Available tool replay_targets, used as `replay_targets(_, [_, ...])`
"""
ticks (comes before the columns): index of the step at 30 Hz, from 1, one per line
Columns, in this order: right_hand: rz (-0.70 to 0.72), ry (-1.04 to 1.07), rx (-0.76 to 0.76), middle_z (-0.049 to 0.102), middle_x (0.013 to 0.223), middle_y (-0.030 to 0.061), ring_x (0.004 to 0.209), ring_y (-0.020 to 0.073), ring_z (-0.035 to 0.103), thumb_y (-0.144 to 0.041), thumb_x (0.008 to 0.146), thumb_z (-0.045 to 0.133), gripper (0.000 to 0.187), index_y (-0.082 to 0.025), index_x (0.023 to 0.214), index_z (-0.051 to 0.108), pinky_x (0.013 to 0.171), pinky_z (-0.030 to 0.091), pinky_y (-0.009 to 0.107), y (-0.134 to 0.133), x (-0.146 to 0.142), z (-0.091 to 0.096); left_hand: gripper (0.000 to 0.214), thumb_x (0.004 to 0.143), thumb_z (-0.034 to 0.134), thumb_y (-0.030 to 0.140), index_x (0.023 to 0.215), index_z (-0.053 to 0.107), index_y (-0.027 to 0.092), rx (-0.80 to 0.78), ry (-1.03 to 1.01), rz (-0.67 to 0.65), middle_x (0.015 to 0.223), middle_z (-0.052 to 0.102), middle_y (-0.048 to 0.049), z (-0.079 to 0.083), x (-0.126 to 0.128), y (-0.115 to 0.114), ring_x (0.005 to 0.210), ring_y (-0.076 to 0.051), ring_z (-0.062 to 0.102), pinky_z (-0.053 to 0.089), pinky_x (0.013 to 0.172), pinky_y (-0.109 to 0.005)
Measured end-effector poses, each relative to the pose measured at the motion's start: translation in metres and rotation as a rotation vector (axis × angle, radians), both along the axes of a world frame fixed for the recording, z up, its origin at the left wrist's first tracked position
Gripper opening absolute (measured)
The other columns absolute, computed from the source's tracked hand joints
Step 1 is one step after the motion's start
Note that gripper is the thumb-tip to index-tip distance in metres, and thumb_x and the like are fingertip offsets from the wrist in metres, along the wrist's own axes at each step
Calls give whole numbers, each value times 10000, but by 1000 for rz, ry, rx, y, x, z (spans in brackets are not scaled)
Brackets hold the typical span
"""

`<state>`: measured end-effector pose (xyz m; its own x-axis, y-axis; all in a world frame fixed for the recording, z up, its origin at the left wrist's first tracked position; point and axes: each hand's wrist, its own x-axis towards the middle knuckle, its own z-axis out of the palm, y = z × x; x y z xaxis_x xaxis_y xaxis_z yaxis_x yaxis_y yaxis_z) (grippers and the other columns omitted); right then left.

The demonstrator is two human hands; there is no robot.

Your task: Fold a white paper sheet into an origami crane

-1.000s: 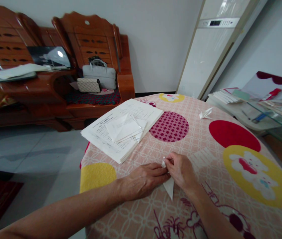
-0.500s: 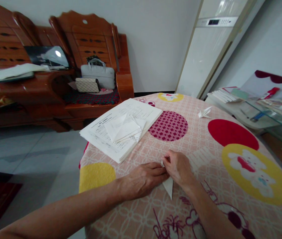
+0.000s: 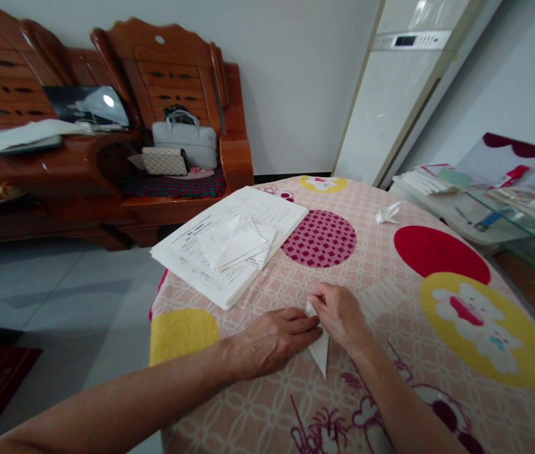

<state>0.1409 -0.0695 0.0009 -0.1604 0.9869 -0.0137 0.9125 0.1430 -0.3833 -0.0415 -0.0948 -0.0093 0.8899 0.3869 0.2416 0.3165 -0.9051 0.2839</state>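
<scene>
Slightly leftward and farther from the person, the right hand has shifted since the earliest frame, and more of the far end of the folded paper now shows beside its fingers, which pinch that end. Across the middle lies the left hand, fingers outstretched and pressing; whether its thumb grips, I cannot tell. The paper rests on the surface, its sharp near point sticking out. This suggests the work centres on the far end.
</scene>
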Motion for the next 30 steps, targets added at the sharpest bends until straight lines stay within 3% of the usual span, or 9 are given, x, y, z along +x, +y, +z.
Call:
replay_targets(10, [-11, 56, 7, 654, 666, 56, 610, 148, 532, -198, 856, 535, 189, -161, 695, 627, 559, 279, 257, 2, 1, -2, 395, 922, 427, 118, 1308, 513, 139, -21, -8, 14, 1307, 589, -109, 0, 1, 0, 1178, -221, 523, 433, 1029, -346])
replay_targets(18, [-42, 409, -100, 618, 581, -5, 538, 128, 548, -138, 754, 550, 84, -177, 700, 602, 516, 335, 217, 0, 15, -7, 344, 934, 396, 107, 1241, 547, 140, -16, -10, 41, 1328, 571, -121, 3, 4, 0, 1138, -231, 524, 439, 970, -348])
replay_targets(21, [-30, 380, -144, 585, 540, -23, 505, 122, 516, -133, 719, 580, 65, -184, 679, 591, 498, 323, 217, -3, 15, -3, 341, 937, 398, 107, 1248, 537, 132, -37, -2, 23, 1269, 607, -114, 4, 4, 0, 1134, -230, 519, 426, 978, -347])
replay_targets(30, [-91, 219, -65, 602, 582, 4, 548, 127, 517, -128, 738, 563, 110, -180, 642, 580, 534, 305, 235, 0, 8, -1, 330, 943, 417, 122, 1252, 531, 147, -45, -21, 23, 1294, 593, -88, 1, 4, 0, 1133, -217, 509, 419, 985, -337])
